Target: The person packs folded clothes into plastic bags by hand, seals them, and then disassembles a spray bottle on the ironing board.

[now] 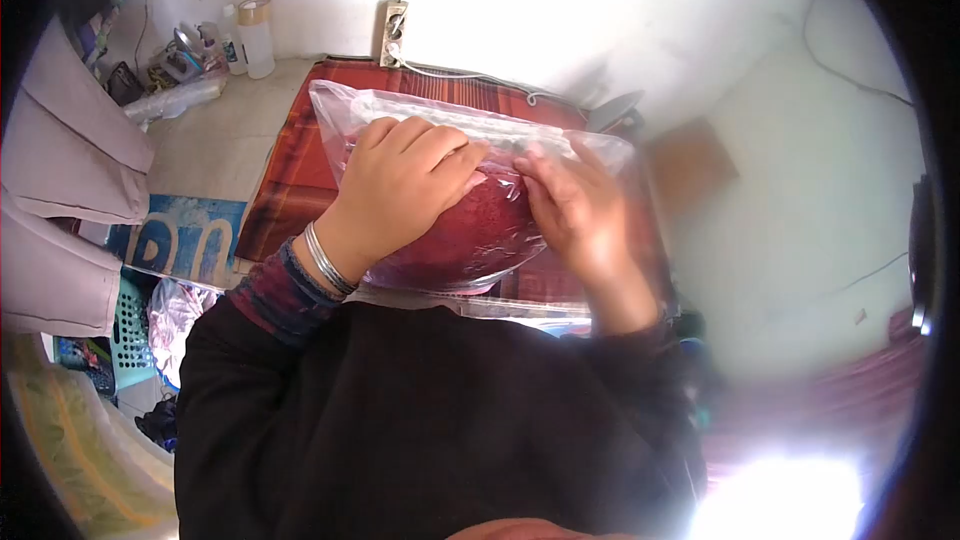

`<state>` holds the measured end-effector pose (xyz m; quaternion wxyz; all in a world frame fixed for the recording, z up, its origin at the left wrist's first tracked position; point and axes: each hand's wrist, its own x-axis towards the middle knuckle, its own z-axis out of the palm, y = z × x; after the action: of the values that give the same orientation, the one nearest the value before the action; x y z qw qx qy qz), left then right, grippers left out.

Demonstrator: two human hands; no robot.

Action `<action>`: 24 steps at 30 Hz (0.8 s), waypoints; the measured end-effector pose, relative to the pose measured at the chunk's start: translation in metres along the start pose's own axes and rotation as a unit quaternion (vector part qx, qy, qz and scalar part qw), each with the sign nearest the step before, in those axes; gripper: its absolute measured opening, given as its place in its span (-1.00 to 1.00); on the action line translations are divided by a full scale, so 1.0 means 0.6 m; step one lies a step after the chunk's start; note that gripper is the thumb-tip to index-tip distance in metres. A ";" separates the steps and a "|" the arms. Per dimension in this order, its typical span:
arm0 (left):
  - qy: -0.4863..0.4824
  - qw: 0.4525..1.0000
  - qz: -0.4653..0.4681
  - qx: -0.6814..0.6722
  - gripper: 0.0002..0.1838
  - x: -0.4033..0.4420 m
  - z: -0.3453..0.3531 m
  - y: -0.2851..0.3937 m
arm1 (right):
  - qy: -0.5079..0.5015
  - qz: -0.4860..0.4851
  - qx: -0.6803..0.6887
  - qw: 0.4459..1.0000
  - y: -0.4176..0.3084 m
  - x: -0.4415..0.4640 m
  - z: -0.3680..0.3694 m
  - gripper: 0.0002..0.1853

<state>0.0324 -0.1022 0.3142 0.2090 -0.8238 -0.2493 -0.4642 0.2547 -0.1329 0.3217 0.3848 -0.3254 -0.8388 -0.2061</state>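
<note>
A clear plastic bag [470,118] with a dark red folded cloth [470,225] inside lies in front of me on the table. My left hand [410,175], with silver bangles at the wrist, has its fingers bent over the bag's upper part, gripping the plastic. On the other side my right hand [580,205] closes on the same upper part with thumb and fingers, slightly blurred. Both hands are close together near the bag's upper band; their fingertips are partly hidden in the plastic's folds and glare.
A red checked cloth [290,185] covers part of the table. A power strip [394,35] with a white cable is at the wall. Bottles and a tape roll [254,8] stand at the back left. A teal basket [132,330] sits below left, near hanging pale fabric [70,150].
</note>
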 end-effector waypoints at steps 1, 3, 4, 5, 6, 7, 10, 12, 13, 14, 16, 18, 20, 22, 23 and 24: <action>-0.017 1.000 0.004 -0.015 -0.80 0.000 -0.007 -0.006 | -0.001 0.001 -0.006 1.000 -0.003 -0.005 0.004 -0.40; -0.032 0.999 0.015 -0.032 -0.79 -0.001 -0.011 -0.021 | 0.042 -0.004 -0.029 0.999 -0.004 -0.014 0.011 -0.40; -0.017 0.998 0.039 -0.044 -0.80 -0.006 -0.007 -0.029 | 0.044 -0.002 -0.035 0.998 -0.002 -0.017 0.016 -0.40; -0.005 0.996 0.063 -0.057 -0.81 -0.008 -0.005 -0.036 | 0.056 -0.004 -0.046 0.997 -0.001 -0.021 0.020 -0.42; -0.006 0.996 0.068 -0.062 -0.81 -0.009 -0.004 -0.039 | 0.066 -0.005 -0.056 0.996 -0.003 -0.023 0.021 -0.44; -0.010 0.995 0.081 -0.052 -0.83 -0.009 -0.004 -0.040 | 0.067 0.001 -0.060 0.996 -0.006 -0.023 0.021 -0.44; -0.015 0.994 0.097 -0.048 -0.86 -0.010 -0.004 -0.040 | 0.055 0.066 -0.039 0.996 -0.020 -0.009 0.005 -0.47; -0.013 0.994 0.097 -0.051 -0.88 -0.012 -0.004 -0.040 | 0.055 0.187 0.007 0.981 -0.039 0.010 -0.007 -0.48; -0.013 0.994 0.094 -0.062 -0.89 -0.014 -0.004 -0.040 | 0.047 0.279 0.049 0.958 -0.045 0.026 -0.020 -0.53; -0.012 0.993 0.091 -0.072 -0.89 -0.016 -0.004 -0.040 | 0.044 0.369 0.086 0.924 -0.050 0.043 -0.032 -0.57; -0.007 0.993 0.092 -0.079 -0.89 -0.020 -0.007 -0.039 | -0.002 0.440 0.214 0.872 -0.057 0.109 -0.072 -0.47; -0.002 0.992 0.091 -0.089 -0.89 -0.023 -0.007 -0.040 | -0.029 0.489 0.298 0.819 -0.053 0.150 -0.071 -0.42; -0.004 0.992 0.098 -0.084 -0.86 -0.026 -0.003 -0.044 | -0.081 0.420 0.689 0.585 -0.030 0.173 -0.039 -0.34; 0.004 0.992 0.097 -0.083 -0.86 -0.026 -0.001 -0.045 | -0.133 0.395 0.722 0.552 -0.041 0.195 -0.013 -0.36; 0.011 0.992 0.097 -0.076 -0.85 -0.025 -0.001 -0.047 | -0.170 0.380 0.723 0.552 -0.050 0.203 -0.008 -0.40; 0.013 0.993 0.092 -0.078 -0.85 -0.026 -0.004 -0.047 | -0.175 0.383 0.720 0.552 -0.061 0.203 -0.005 -0.40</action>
<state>0.0069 -0.0843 0.3051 0.1895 -0.8508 -0.1324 -0.4719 0.1707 -0.1130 0.4151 0.3792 -0.2598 -0.5536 0.6944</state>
